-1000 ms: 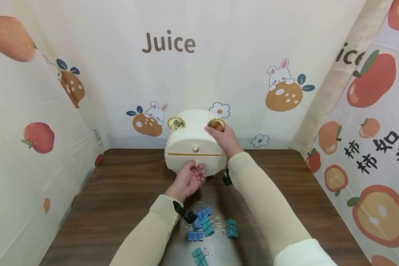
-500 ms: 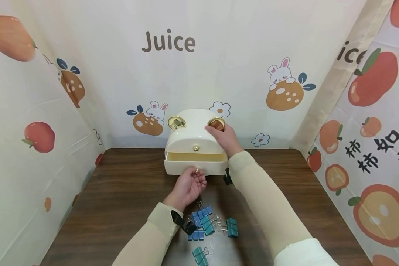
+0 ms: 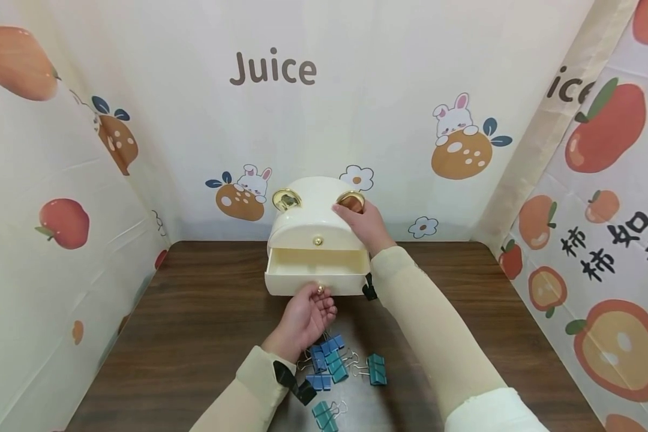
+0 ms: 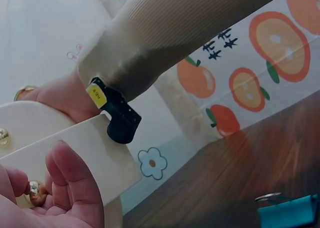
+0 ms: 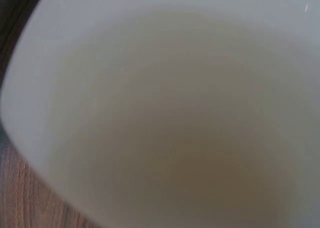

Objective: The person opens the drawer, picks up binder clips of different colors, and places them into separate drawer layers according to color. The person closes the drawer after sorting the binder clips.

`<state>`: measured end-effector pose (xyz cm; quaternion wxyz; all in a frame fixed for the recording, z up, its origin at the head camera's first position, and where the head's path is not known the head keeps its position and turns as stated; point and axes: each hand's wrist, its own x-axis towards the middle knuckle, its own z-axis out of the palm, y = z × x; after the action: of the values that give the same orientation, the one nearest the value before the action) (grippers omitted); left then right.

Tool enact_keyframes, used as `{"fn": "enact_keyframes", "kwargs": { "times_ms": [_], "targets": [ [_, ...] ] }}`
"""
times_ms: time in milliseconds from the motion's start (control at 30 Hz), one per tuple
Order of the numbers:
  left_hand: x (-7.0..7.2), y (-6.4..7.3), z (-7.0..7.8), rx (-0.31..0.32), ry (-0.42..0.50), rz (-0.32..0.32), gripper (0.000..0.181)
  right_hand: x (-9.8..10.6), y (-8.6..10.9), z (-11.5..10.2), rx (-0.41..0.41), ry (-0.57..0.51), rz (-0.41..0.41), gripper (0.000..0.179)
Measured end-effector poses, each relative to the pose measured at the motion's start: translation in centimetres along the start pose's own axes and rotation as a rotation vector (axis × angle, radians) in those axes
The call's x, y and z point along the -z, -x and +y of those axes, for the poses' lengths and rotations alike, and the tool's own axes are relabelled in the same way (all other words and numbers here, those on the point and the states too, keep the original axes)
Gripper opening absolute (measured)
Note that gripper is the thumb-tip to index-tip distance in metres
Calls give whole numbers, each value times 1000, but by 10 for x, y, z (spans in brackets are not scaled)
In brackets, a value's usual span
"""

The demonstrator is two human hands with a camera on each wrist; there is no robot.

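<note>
A glossy white storage box (image 3: 317,207) with two gold ring ears stands at the back of the table. Its lower drawer (image 3: 288,285) is pulled out, and no objects show in the visible part of its inside. My left hand (image 3: 305,315) pinches the drawer's small gold knob (image 4: 36,192) between thumb and fingers, palm turned up. At the box's top right, my right hand (image 3: 371,227) holds the box by its right gold ear (image 3: 351,197); the fingers behind the ear are hidden. The box's blurred white surface (image 5: 160,87) fills the right wrist view.
Several blue and teal binder clips lie on the brown wooden table (image 3: 205,336) below my left hand, among them a teal clip (image 3: 377,369) and a nearer one (image 3: 324,416). Fruit-printed curtains (image 3: 356,108) surround the table. An upper gold knob (image 3: 318,241) sits above the drawer.
My left hand has drawn the drawer from nearly closed to well out, moving toward me. The right hand has stayed on the box, which has not shifted.
</note>
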<state>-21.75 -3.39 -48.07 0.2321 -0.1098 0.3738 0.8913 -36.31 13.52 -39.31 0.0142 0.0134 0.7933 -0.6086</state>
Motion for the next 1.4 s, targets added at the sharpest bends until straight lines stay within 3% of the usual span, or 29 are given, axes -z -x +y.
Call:
{"fn": "enact_keyframes", "kwargs": {
  "times_ms": [367,833,1167,1267,1400],
  "targets": [
    [2,12,-1,4,-4,-16,26,-3,0,1,14,10,-5,70],
    [10,12,5,25,-67,-53,27,-5,0,-2,25,4,-3,69],
    [14,29,16,38,-66,-83,36,-4,2,-3,13,3,-4,70],
    [13,32,24,4,-99,-110,40,-2,1,-3,23,17,11,68],
    [13,34,36,-111,-217,-104,35,-1,1,-2,25,30,15,65]
  ]
}}
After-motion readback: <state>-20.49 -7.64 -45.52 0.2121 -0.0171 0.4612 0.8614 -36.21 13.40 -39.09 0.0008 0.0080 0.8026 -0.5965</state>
